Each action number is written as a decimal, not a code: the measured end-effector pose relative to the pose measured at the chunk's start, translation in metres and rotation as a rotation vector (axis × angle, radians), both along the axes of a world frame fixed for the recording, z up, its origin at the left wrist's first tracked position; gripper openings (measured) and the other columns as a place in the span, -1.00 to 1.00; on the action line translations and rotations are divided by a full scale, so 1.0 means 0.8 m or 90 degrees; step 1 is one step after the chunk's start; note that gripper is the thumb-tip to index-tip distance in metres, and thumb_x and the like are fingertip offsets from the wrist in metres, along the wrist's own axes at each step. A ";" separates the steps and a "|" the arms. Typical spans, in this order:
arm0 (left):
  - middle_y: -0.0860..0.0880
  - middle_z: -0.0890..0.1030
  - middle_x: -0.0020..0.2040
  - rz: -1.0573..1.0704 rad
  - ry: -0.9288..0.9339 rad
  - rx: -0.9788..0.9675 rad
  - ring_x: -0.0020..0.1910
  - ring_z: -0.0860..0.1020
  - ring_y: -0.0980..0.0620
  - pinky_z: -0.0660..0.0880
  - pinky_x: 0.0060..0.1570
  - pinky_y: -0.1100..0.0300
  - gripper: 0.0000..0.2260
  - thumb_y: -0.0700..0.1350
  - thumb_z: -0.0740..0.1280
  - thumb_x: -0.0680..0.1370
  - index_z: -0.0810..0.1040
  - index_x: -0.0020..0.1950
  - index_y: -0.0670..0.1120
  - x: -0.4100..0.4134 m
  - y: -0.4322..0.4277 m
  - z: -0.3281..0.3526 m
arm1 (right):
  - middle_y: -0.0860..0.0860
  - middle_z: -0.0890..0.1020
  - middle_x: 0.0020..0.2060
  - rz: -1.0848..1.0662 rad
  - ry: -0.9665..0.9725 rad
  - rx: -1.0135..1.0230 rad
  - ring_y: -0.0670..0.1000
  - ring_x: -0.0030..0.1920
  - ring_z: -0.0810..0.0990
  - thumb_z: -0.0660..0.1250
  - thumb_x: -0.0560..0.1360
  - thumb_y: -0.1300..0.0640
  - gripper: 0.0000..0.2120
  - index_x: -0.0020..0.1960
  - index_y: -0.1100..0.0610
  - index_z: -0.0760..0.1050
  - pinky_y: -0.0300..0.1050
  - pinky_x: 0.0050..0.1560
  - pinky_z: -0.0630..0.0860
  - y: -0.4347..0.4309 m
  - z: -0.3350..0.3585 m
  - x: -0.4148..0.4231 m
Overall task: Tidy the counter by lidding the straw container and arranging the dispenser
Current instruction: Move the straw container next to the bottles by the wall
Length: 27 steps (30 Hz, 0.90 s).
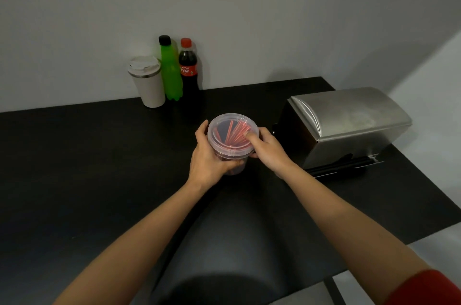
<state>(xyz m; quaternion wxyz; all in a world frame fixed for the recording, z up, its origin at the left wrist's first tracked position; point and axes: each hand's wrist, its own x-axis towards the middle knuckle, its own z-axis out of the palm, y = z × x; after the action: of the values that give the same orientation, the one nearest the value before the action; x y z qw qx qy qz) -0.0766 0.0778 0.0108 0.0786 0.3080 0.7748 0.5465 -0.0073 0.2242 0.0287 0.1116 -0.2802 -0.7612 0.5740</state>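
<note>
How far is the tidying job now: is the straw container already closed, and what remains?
The clear lid already sits on the straw container. In hand: the left hand grips the container while the right hand presses its thumb on the lid; whether it is fully snapped cannot be told. Left: arranging the steel dispenser, untouched on the counter.
</note>
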 end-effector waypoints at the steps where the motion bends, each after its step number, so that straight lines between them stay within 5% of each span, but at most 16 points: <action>1: -0.01 0.42 0.35 0.002 -0.008 -0.001 0.29 0.41 0.12 0.38 0.21 0.26 0.01 0.05 0.59 0.20 0.06 0.47 -0.07 -0.003 0.003 -0.002 | -0.10 0.57 -0.03 -0.003 0.000 -0.002 -0.09 0.03 0.57 0.24 0.48 -0.16 -0.62 0.21 0.00 0.38 -0.14 0.00 0.53 0.002 -0.002 -0.004; 4: 0.04 0.47 0.27 0.014 -0.026 -0.009 0.19 0.43 0.20 0.33 0.02 0.46 -0.12 0.07 0.58 0.20 0.23 0.40 -0.03 -0.017 0.013 -0.008 | -0.14 0.55 0.01 -0.001 -0.005 -0.014 -0.08 0.09 0.54 0.28 0.43 -0.21 -0.55 0.23 0.00 0.37 -0.07 0.12 0.50 0.011 -0.007 -0.015; 8: 0.02 0.52 0.22 0.041 -0.037 -0.033 0.15 0.46 0.17 0.31 -0.04 0.48 -0.21 0.06 0.58 0.21 0.33 0.35 -0.05 -0.038 0.028 -0.013 | -0.12 0.49 0.13 0.034 -0.006 -0.031 -0.05 0.18 0.48 0.37 0.29 -0.29 -0.30 0.32 -0.01 0.29 -0.04 0.22 0.45 0.023 -0.010 -0.027; 14: -0.03 0.54 0.21 0.053 -0.046 -0.042 0.16 0.51 0.07 0.43 0.03 0.28 -0.23 0.06 0.58 0.23 0.33 0.34 -0.07 -0.069 0.051 -0.011 | -0.30 0.42 0.00 0.056 0.017 -0.033 -0.29 -0.01 0.42 0.49 0.11 -0.32 -0.03 0.39 0.01 0.21 -0.41 -0.14 0.35 0.042 -0.013 -0.052; 21: 0.14 0.47 0.06 0.058 -0.096 -0.055 0.06 0.45 0.15 0.38 -0.05 0.32 -0.28 0.04 0.57 0.21 0.33 0.28 0.01 -0.110 0.076 -0.006 | -0.23 0.44 0.09 0.034 0.051 -0.011 -0.20 0.15 0.41 0.53 0.12 -0.24 -0.07 0.38 0.00 0.24 -0.45 -0.07 0.33 0.061 -0.025 -0.094; 24: 0.20 0.47 0.00 0.062 -0.105 -0.048 0.01 0.45 0.18 0.34 -0.13 0.39 -0.32 0.01 0.58 0.21 0.33 0.22 0.06 -0.127 0.088 -0.005 | -0.27 0.42 0.06 0.023 0.057 -0.015 -0.29 0.07 0.39 0.53 0.12 -0.23 -0.09 0.37 -0.02 0.25 -0.50 -0.10 0.32 0.070 -0.032 -0.112; 27: 0.04 0.51 0.17 0.059 -0.087 -0.040 0.08 0.46 0.13 0.38 -0.02 0.32 -0.27 -0.02 0.59 0.23 0.34 0.30 -0.04 -0.146 0.097 -0.008 | -0.37 0.42 -0.01 0.023 0.067 -0.031 -0.42 -0.05 0.41 0.55 0.14 -0.19 -0.13 0.35 -0.03 0.27 -0.62 -0.24 0.36 0.078 -0.037 -0.131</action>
<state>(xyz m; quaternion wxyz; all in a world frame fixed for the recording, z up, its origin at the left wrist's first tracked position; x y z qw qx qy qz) -0.1931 0.1558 0.0048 0.1157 0.2308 0.7981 0.5445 -0.1122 0.2865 -0.0012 0.1342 -0.2383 -0.7452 0.6082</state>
